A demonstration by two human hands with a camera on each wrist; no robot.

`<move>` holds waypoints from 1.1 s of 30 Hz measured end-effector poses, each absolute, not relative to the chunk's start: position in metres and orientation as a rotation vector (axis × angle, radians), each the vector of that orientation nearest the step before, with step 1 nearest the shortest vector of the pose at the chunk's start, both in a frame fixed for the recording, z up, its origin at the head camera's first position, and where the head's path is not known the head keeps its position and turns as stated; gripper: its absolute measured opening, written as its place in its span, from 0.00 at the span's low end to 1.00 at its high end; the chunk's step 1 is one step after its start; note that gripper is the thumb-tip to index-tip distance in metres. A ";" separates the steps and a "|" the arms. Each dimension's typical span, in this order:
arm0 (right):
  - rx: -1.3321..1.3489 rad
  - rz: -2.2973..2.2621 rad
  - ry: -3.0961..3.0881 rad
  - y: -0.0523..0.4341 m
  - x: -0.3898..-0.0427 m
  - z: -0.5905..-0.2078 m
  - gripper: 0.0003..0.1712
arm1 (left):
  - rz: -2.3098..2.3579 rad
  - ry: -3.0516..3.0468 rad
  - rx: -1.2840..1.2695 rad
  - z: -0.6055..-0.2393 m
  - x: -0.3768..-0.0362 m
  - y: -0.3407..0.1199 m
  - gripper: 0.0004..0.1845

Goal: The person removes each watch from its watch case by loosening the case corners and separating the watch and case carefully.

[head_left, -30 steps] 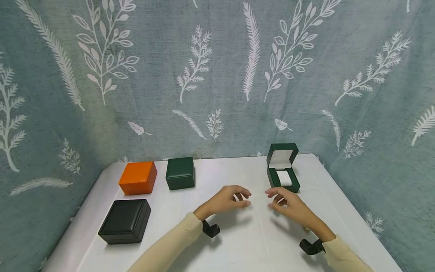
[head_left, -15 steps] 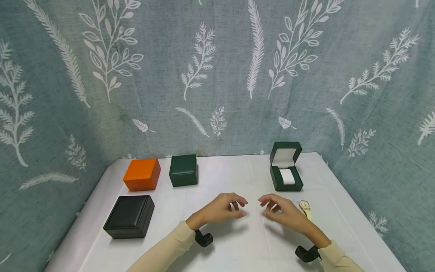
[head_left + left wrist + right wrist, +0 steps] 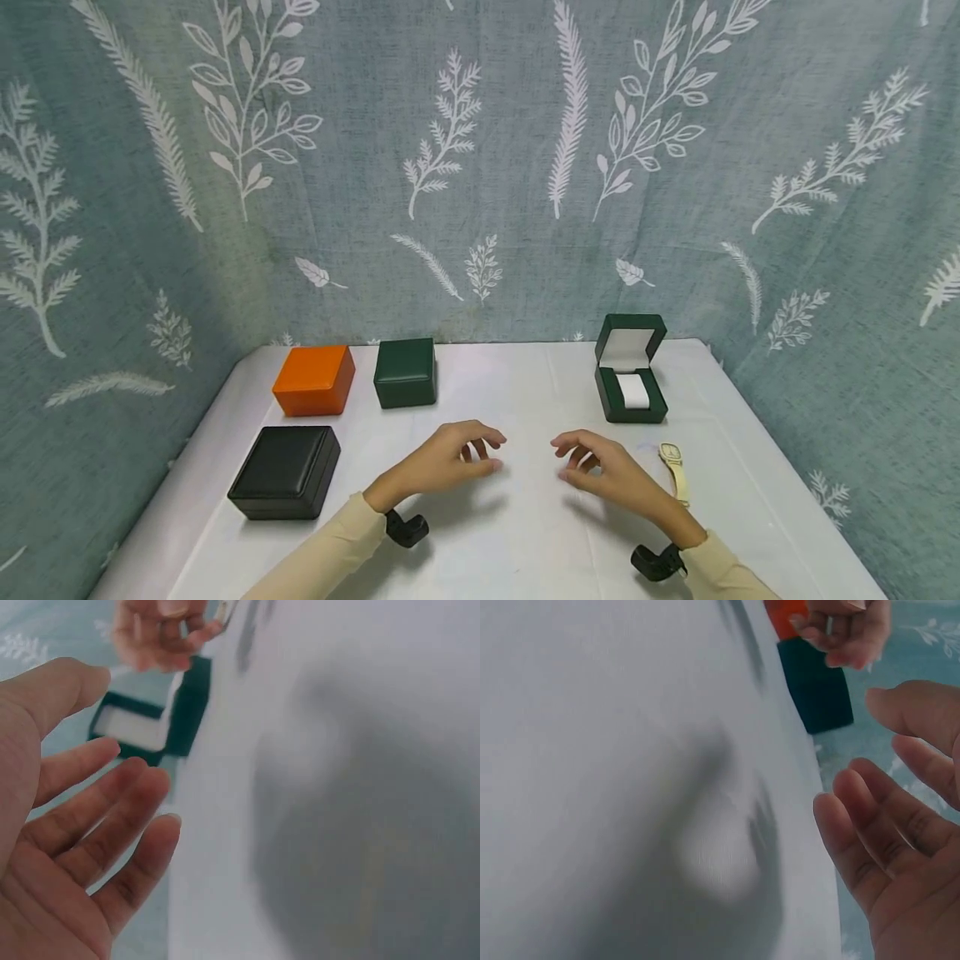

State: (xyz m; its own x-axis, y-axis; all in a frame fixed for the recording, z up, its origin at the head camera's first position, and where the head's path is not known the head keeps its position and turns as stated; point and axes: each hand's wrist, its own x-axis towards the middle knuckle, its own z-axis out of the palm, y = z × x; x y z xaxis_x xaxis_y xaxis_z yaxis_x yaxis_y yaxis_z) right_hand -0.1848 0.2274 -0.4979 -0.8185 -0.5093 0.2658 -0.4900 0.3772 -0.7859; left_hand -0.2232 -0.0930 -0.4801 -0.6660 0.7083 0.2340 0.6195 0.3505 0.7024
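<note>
My left hand (image 3: 442, 457) hovers above the white table with loosely bent fingers and nothing in them. Across from it, my right hand (image 3: 611, 471) is held the same way, also holding nothing. Just right of the right hand lies a gold-toned wristwatch (image 3: 672, 467), its strap end partly hidden behind the wrist. Farther back stands a green watch box (image 3: 632, 400), lid raised, with a white cushion (image 3: 633, 390) inside. In the left wrist view this raised-lid box (image 3: 196, 705) shows beyond the fingers.
On the left of the table (image 3: 510, 550) sit a closed orange box (image 3: 313, 382), a closed green box (image 3: 405, 373) and a closed black box (image 3: 285, 473). A patterned blue-green curtain (image 3: 517, 283) hangs behind and along both sides.
Both hands have shifted left, the left one farther. The wristwatch, mostly hidden behind the right hand a second ago, now shows. The view has tilted slightly; the boxes stay put.
</note>
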 end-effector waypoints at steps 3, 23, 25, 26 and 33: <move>-0.966 -1.467 2.572 0.215 -0.185 -0.496 0.22 | 1.238 2.545 1.205 -0.471 -0.221 -0.111 0.18; -1.063 -1.439 2.491 0.112 -0.208 -0.471 0.26 | 1.305 3.002 0.888 -0.419 -0.206 -0.244 0.16; -1.059 -1.440 2.474 0.102 -0.209 -0.469 0.26 | 1.276 3.065 0.827 -0.416 -0.205 -0.256 0.16; -1.060 -1.437 2.464 0.098 -0.209 -0.469 0.26 | 1.266 3.088 0.802 -0.415 -0.204 -0.263 0.16; -1.140 -1.340 2.452 0.067 -0.209 -0.476 0.27 | 1.185 3.231 0.584 -0.416 -0.192 -0.309 0.18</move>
State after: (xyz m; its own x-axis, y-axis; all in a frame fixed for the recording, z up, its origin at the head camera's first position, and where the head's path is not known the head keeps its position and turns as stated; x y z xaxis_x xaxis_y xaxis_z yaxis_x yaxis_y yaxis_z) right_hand -0.2086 0.0668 -0.4758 -0.7079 -0.6663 0.2343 -0.5569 0.3226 -0.7653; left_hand -0.1917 -0.3091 -0.4162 -0.8856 0.1842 0.4264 0.4162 0.7221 0.5526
